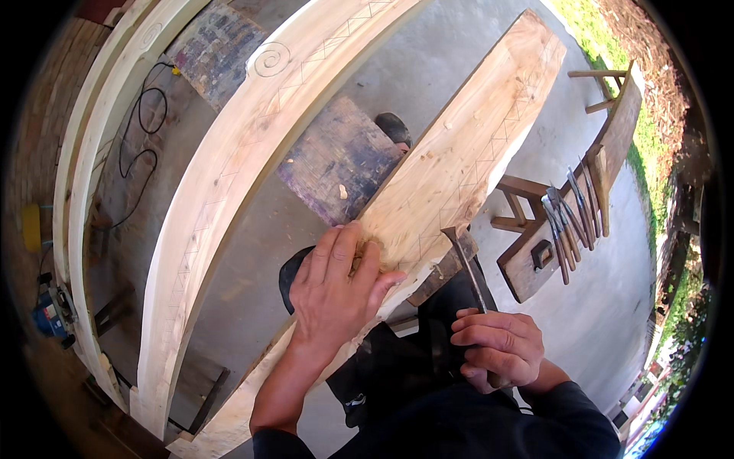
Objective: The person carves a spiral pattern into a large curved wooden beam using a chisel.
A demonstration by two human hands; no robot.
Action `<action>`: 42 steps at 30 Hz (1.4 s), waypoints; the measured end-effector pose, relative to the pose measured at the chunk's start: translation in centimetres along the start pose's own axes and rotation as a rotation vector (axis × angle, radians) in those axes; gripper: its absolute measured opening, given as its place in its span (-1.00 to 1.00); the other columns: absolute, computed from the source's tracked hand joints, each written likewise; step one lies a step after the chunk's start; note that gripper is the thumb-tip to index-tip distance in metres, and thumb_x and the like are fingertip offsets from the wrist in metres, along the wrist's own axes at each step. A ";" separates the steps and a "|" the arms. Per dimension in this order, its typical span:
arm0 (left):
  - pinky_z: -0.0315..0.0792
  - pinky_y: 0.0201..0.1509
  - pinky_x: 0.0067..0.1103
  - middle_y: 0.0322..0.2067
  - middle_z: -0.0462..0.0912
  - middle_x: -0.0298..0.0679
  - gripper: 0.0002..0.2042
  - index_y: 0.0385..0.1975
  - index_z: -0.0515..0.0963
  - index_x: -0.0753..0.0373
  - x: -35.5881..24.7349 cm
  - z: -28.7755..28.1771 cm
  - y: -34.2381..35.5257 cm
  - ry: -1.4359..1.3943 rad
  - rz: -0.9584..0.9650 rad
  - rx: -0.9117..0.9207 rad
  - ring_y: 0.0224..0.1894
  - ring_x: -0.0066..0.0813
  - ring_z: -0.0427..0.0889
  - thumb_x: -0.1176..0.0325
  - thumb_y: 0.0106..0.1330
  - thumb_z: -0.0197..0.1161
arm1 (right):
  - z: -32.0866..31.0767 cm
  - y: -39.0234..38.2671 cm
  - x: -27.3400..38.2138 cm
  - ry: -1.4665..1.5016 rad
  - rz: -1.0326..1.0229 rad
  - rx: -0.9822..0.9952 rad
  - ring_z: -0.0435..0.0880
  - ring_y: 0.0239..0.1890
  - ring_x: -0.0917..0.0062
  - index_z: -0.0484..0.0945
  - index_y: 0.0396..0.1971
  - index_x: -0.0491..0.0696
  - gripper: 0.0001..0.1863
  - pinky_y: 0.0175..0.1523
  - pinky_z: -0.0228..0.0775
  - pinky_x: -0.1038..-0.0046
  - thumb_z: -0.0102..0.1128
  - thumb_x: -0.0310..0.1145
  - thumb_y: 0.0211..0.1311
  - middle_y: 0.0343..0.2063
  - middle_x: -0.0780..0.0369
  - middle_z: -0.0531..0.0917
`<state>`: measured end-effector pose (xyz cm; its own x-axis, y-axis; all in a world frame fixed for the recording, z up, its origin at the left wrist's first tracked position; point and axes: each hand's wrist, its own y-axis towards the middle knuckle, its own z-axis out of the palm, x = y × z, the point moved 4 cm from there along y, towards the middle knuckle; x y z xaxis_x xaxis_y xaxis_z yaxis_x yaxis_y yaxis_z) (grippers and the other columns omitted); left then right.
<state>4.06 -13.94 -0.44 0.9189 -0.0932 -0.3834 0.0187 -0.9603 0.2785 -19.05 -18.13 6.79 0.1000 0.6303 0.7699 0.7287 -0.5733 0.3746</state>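
A long pale wooden board [462, 130] with a pencilled zigzag along its edge slants across in front of me. My left hand [332, 283] lies on it, fingers spread over a rough patch; shavings [356, 262] show beside the fingers. My right hand [498, 346] grips a chisel [468, 264] with a long metal shank and flared end. Its blade tip is at the board's right edge, over the pencil marks; whether it touches cannot be told. The handle is mostly hidden in my fist.
Several chisels [569, 218] and a small dark block [542, 255] lie on a low bench [524, 268] at right. Curved marked beams [222, 180] stand at left, near a black cable [143, 157] and a blue power tool [52, 312]. A stained support [340, 164] stands beside the board.
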 end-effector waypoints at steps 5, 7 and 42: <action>0.67 -0.19 -0.42 -0.23 0.80 -0.23 -0.61 -0.14 0.73 0.23 -1.4 -1.1 -2.0 -0.257 0.098 -0.142 -0.21 -0.22 0.82 0.03 0.32 0.64 | 1.8 0.0 0.8 0.127 -0.166 0.092 0.91 -0.04 0.19 0.67 -0.28 -0.13 -0.87 0.14 0.87 0.13 0.50 -0.52 0.28 -0.10 0.01 0.84; 0.63 -0.27 -0.48 -0.32 0.77 -0.27 -0.65 -0.08 0.74 0.26 -3.0 -0.3 -2.9 -0.287 0.130 -0.141 -0.32 -0.31 0.79 0.12 0.37 0.62 | 2.7 0.1 0.6 0.138 -0.224 0.143 0.91 -0.03 0.18 0.67 -0.31 -0.12 -0.91 0.17 0.86 0.14 0.44 -0.50 0.31 -0.10 0.01 0.84; 0.54 -0.38 -0.60 -0.45 0.63 -0.31 -0.72 0.05 0.73 0.36 -4.9 0.9 -3.7 -0.196 0.346 -0.058 -0.49 -0.52 0.64 0.33 0.50 0.51 | 2.0 -0.2 2.0 0.049 -0.052 0.225 0.92 -0.01 0.32 0.70 -0.37 0.01 -0.82 0.37 0.71 0.02 0.59 -0.31 0.24 -0.09 0.18 0.89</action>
<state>-0.88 -10.16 -0.36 0.7825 -0.4621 -0.4172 -0.2513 -0.8475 0.4675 -17.71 -15.71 7.23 0.0292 0.6263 0.7790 0.8654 -0.4058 0.2938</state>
